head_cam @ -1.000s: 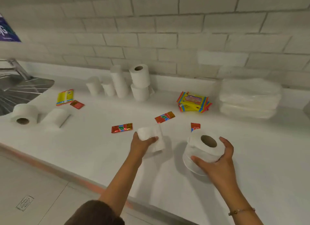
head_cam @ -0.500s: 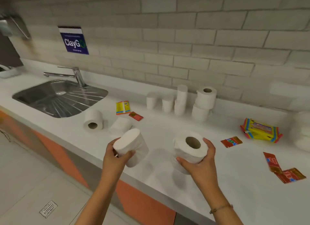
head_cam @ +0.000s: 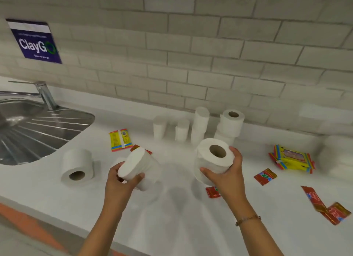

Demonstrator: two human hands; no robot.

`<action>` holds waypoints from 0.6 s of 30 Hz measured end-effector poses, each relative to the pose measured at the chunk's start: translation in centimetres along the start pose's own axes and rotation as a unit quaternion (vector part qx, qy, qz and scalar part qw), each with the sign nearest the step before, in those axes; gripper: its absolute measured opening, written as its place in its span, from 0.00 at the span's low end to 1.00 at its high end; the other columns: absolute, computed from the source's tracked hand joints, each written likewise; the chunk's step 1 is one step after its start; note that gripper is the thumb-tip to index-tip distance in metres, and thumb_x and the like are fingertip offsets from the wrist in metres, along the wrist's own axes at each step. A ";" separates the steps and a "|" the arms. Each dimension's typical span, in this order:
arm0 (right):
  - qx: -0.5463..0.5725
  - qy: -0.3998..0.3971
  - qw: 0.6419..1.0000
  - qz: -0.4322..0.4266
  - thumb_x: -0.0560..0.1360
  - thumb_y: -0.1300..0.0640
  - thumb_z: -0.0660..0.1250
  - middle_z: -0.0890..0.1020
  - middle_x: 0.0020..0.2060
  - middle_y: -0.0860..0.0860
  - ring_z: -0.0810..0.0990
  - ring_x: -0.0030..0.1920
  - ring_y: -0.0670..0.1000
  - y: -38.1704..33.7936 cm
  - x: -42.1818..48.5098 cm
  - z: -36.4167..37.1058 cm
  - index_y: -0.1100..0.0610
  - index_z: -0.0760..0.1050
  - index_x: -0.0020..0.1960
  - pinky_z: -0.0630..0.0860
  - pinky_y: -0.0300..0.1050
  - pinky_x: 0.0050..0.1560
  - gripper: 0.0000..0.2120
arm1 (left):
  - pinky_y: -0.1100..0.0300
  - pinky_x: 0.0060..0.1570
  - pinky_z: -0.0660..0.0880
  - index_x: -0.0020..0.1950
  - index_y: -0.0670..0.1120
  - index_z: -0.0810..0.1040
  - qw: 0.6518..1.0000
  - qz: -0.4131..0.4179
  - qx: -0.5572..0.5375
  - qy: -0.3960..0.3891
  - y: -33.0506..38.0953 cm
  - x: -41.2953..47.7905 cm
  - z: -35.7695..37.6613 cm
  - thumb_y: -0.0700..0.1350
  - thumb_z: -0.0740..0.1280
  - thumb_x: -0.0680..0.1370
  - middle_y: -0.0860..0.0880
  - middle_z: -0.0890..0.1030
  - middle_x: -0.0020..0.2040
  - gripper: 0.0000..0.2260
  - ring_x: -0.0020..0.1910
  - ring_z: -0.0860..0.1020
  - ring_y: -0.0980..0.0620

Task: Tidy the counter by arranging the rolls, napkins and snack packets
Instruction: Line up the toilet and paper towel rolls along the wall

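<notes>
Two rolls held above the counter

The left hand grips a solid white roll, tilted; the right hand clasps a cored roll (core facing up). Both are above the white counter, nearer than the upright rolls by the far wall.

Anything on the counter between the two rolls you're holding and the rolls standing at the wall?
Nothing visible. The bare counter runs from the cored roll in the right hand and the solid roll in the left hand to the standing rolls.
</notes>
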State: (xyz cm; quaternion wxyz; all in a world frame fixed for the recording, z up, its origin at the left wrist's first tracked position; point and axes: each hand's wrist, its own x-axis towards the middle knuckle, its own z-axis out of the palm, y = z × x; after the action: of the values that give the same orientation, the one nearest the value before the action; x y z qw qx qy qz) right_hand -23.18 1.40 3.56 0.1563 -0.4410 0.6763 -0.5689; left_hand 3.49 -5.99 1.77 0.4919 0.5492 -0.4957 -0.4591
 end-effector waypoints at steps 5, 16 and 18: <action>-0.013 0.096 0.995 -0.038 0.57 0.51 0.81 0.70 0.63 0.46 0.72 0.61 0.49 -0.9 10.2 -0.9 0.41 0.56 0.66 0.72 0.39 0.54 0.46 | 0.63 0.38 0.72 0.60 0.49 0.71 1.000 0.005 0.014 -0.028 0.3 6.5 1.9 0.40 0.77 0.66 0.48 0.77 0.57 0.26 0.51 0.76 0.47; -0.093 0.208 0.973 -0.026 0.56 0.46 0.78 0.70 0.65 0.48 0.73 0.59 0.49 -1.4 24.7 -4.9 0.46 0.56 0.67 0.72 0.42 0.53 0.46 | 0.57 0.45 0.73 0.62 0.47 0.72 0.995 -0.007 0.035 -0.091 -0.5 13.6 8.1 0.41 0.77 0.65 0.46 0.77 0.57 0.27 0.52 0.77 0.45; -0.096 0.191 0.977 -0.025 0.57 0.48 0.79 0.70 0.65 0.50 0.73 0.62 0.51 -0.5 25.8 -4.1 0.48 0.56 0.68 0.72 0.42 0.56 0.46 | 0.58 0.44 0.72 0.62 0.46 0.72 0.994 -0.013 0.032 -0.104 -0.6 14.2 9.3 0.40 0.77 0.65 0.46 0.76 0.57 0.28 0.53 0.76 0.44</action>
State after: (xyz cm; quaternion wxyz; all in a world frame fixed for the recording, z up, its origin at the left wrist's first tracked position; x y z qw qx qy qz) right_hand -40.40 -15.99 12.74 -0.0334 -0.3538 0.7337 -0.5792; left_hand -4.44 -20.93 0.06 0.4136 0.5203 -0.5513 -0.5043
